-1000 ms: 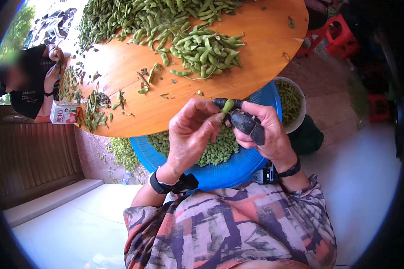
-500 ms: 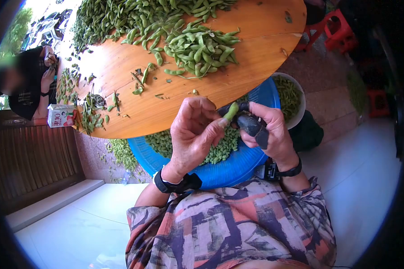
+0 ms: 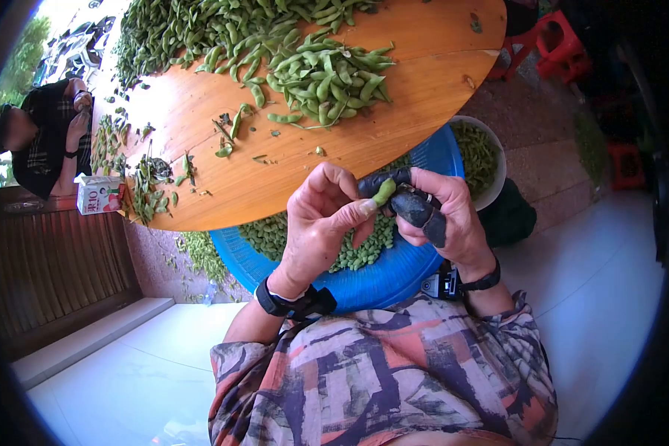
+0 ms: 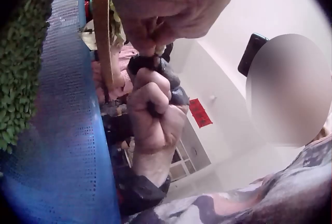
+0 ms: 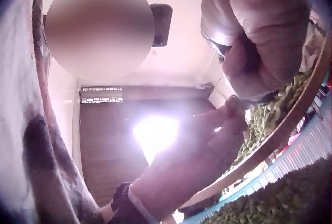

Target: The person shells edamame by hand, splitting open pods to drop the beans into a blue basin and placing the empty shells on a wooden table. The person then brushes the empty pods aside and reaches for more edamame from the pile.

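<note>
Over the front edge of the table, a green soybean pod (image 3: pixel 384 192) sits between both hands. The left hand (image 3: pixel 312 223) pinches its near end between thumb and index finger. The right hand (image 3: pixel 457 212) has black coverings on its thumb (image 3: pixel 416 208) and index finger (image 3: pixel 383 180), which grip the pod's other side. Right under the hands is a blue basin (image 3: pixel 424 264) with shelled green beans (image 3: pixel 264 241) in it. In the left wrist view the fingertips of both hands meet, and the left hand (image 4: pixel 176 6) hides most of the pod.
The round wooden table (image 3: pixel 193 126) bears a large heap of pods (image 3: pixel 201 33) and a smaller pile (image 3: pixel 327 82). A juice carton (image 3: pixel 99 195) stands at its left edge, near another person (image 3: pixel 48 141). A white bucket (image 3: pixel 498 175) of pods and red stools (image 3: pixel 561 48) are at the right.
The pod has tipped and now lies lower between the fingers, slightly farther right. The left thumb has followed it, while the right hand has shifted a little right. The head view has moved slightly.
</note>
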The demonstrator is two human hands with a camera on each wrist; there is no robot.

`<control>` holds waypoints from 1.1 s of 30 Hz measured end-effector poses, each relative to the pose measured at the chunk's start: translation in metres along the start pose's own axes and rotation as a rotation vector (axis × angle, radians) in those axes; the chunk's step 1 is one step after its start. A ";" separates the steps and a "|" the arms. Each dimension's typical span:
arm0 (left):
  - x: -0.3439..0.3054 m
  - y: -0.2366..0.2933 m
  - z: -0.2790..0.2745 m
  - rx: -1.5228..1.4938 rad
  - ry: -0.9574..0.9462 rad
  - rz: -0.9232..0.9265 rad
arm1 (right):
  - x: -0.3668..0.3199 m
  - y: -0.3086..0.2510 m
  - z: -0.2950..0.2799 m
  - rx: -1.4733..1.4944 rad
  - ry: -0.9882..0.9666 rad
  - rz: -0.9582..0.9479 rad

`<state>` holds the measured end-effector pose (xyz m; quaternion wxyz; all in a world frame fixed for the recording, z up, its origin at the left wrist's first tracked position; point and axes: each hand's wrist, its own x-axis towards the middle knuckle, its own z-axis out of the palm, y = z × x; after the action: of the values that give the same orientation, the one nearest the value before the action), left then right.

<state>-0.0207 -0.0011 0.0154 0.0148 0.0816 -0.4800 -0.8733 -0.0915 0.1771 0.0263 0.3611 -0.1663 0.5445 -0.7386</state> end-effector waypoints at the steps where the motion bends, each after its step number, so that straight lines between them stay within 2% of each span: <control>1: 0.002 0.001 -0.002 -0.082 -0.023 -0.083 | 0.000 -0.001 0.001 -0.010 0.017 0.027; 4: 0.001 -0.007 -0.008 -0.418 -0.169 -0.275 | -0.002 -0.002 0.003 -0.063 0.015 0.024; 7: 0.002 -0.005 -0.008 -0.537 -0.235 -0.363 | -0.004 -0.005 0.000 -0.165 -0.005 0.035; 9: 0.002 0.003 0.001 -0.250 -0.143 -0.344 | -0.003 -0.006 -0.002 -0.223 0.002 0.075; 10: 0.001 0.001 0.002 -0.252 -0.142 -0.346 | 0.000 -0.006 0.000 -0.456 0.057 -0.115; 11: 0.001 -0.001 0.005 -0.072 -0.132 -0.270 | 0.001 -0.006 0.002 -0.688 0.112 -0.308; 12: 0.000 -0.002 0.006 0.107 -0.121 -0.193 | 0.001 -0.007 0.004 -0.687 0.113 -0.305; 13: 0.001 -0.001 0.007 0.218 -0.101 -0.191 | -0.001 -0.009 0.006 -0.763 0.085 -0.295; 14: 0.000 0.000 0.009 0.215 -0.098 -0.195 | -0.003 -0.010 0.007 -0.839 0.055 -0.283; 16: -0.002 0.004 0.012 0.658 -0.093 -0.108 | -0.003 -0.008 0.006 -0.844 0.058 -0.314; 17: -0.004 0.007 0.011 0.866 -0.141 0.008 | -0.003 -0.007 0.004 -0.847 0.054 -0.299; 20: -0.008 0.001 0.005 0.902 -0.172 0.110 | -0.001 -0.001 -0.004 -0.843 0.069 -0.325; 21: -0.007 0.008 0.003 0.918 -0.241 -0.006 | -0.001 0.000 -0.005 -0.793 0.049 -0.278; 22: -0.007 0.008 0.003 0.919 -0.242 -0.006 | -0.002 0.001 -0.007 -0.744 0.028 -0.232; 24: -0.008 0.008 0.002 0.710 -0.210 -0.202 | -0.003 0.003 -0.008 -0.671 0.032 -0.172; 25: -0.008 0.006 0.002 0.711 -0.209 -0.201 | -0.003 0.004 -0.007 -0.597 0.036 -0.109; 27: -0.008 -0.001 0.004 0.347 -0.111 -0.313 | -0.003 0.008 -0.003 -0.700 0.072 -0.187; 28: -0.009 -0.005 0.004 0.348 -0.110 -0.314 | -0.003 0.010 0.000 -0.805 0.111 -0.264; 30: -0.010 -0.012 0.005 0.134 -0.048 -0.287 | -0.005 0.016 0.010 -0.869 0.156 -0.291; 31: -0.011 -0.015 0.008 0.133 -0.047 -0.287 | -0.006 0.019 0.014 -0.933 0.200 -0.319; 33: -0.011 -0.021 0.013 0.148 0.090 -0.243 | -0.007 0.021 0.020 -0.957 0.199 -0.336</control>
<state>-0.0107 0.0226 0.0062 -0.0753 0.1791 -0.5285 -0.8264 -0.0662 0.1653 0.0153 0.0675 -0.3269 0.8190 -0.4667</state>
